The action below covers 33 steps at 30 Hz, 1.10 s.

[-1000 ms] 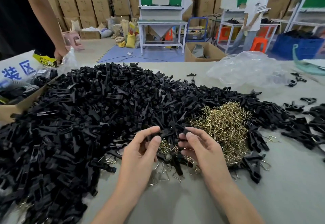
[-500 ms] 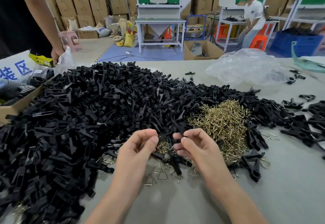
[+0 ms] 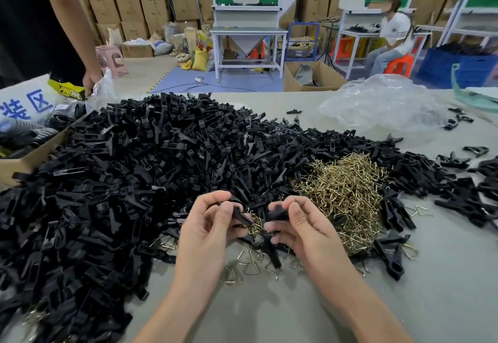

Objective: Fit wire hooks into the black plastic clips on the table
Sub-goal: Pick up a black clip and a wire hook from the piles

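Observation:
A huge heap of black plastic clips (image 3: 140,170) covers the left and middle of the grey table (image 3: 269,315). To the right of centre lies a mound of brass wire hooks (image 3: 347,191). My left hand (image 3: 207,232) pinches one black clip piece (image 3: 241,214) between thumb and fingers. My right hand (image 3: 299,224) holds a second black clip piece (image 3: 277,213) a short gap away. Loose triangular wire hooks (image 3: 249,266) lie on the table just below both hands. Whether a wire sits in either held piece is hidden by the fingers.
A cardboard box (image 3: 24,162) sits at the table's left edge, with another person's hand (image 3: 90,82) beside it. A crumpled clear plastic bag (image 3: 385,105) lies at the back right. Scattered clips (image 3: 469,199) trail to the right edge. A seated person (image 3: 390,38) is far behind.
My hands have risen a little off the pile and moved apart, each now holding a separate black piece where before they pinched together at one spot.

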Tool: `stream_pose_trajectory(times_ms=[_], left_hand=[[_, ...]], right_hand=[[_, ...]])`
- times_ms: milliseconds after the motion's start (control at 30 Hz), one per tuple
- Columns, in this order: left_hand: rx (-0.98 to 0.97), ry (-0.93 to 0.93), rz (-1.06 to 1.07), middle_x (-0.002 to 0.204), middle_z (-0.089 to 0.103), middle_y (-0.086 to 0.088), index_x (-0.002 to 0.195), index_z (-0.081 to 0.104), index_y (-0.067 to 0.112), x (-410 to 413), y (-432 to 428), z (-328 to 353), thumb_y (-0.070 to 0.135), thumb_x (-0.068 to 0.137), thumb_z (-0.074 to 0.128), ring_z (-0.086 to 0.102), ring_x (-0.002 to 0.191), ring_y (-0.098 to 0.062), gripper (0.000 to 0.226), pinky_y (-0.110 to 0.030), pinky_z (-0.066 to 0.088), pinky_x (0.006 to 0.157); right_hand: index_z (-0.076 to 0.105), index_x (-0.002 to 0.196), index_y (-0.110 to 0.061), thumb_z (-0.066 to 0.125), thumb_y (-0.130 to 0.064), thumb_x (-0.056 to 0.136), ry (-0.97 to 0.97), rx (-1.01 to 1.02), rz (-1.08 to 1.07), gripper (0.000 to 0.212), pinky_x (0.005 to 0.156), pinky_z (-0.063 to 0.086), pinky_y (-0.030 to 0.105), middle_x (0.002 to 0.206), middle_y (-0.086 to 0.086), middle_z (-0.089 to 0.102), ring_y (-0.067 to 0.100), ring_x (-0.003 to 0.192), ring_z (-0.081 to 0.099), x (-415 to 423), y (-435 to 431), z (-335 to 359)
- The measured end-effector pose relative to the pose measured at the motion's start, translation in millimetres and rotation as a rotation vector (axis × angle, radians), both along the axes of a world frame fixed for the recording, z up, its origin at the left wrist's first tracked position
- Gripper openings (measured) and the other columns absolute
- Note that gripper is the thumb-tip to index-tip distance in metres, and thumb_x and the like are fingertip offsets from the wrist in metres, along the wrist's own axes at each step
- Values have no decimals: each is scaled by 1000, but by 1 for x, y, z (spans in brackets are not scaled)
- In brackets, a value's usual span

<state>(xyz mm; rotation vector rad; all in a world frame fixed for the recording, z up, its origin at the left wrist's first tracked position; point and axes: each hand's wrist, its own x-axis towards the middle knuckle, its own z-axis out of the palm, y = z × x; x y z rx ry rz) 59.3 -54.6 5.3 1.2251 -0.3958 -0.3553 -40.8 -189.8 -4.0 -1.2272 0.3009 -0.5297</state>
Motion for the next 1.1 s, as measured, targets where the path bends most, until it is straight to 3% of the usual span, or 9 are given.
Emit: stream_pose_trajectory(times_ms=[100,200,400,500,567,733,800,933,1100], left_hand=[[3,40,1,96,65,-17,111,55,13,-2,-2,0,13,103,45,75,78,-31,12,-30,61,61],[88,20,-55,84,69,-8,114,54,19,-3,-3,-2,12,103,46,70,64,-26,15,-29,59,59],[181,-85,-119,101,76,3,126,50,37,-5,-2,-5,9,97,58,66,74,-11,42,-24,57,72],[162,-123,-110,99,77,3,113,67,27,-7,-1,0,9,94,62,68,83,-8,27,-20,56,74],[181,-121,-97,93,77,3,106,73,30,-9,-1,0,11,93,64,67,80,-9,25,-18,55,75],[239,-186,-114,101,72,9,118,65,39,-9,-1,-2,5,95,62,70,88,-5,41,-8,48,78],[246,-177,-107,98,71,18,115,66,37,-8,0,-3,7,93,66,70,87,-5,37,-11,50,78],[236,-174,-86,95,77,5,100,71,33,-7,0,-4,16,92,69,71,85,-17,18,-27,56,81],[239,-217,-66,82,76,8,92,76,34,-11,-1,-3,12,90,70,69,76,-2,22,-9,49,68]], right_hand=[[67,106,-12,48,-29,95,-45,170,3,27,67,57,28,97,16,71,23,76,68,4,0,-1],[68,118,-7,50,-26,95,-40,232,14,35,66,56,26,95,16,72,21,73,66,4,-1,-4],[74,109,-7,63,-31,87,-21,192,-2,34,72,58,23,101,19,74,19,80,70,9,-2,-6],[80,98,-14,62,-23,93,6,158,-13,20,72,58,21,101,17,76,17,79,72,11,-3,-6],[80,100,-20,54,-10,101,43,104,2,28,75,57,20,103,14,77,15,83,72,11,-3,-9],[67,122,-22,50,-5,102,116,-70,49,31,83,55,21,109,4,77,13,97,72,8,-2,-10],[60,130,-25,51,-10,104,116,-115,47,31,89,55,21,112,1,76,14,107,71,5,-3,-10],[57,133,-23,50,-7,104,85,-125,39,34,92,54,21,115,-1,75,18,111,70,1,-2,-6],[65,122,-27,55,-4,100,77,-136,30,34,85,56,20,109,-1,75,17,103,73,1,1,-3]])
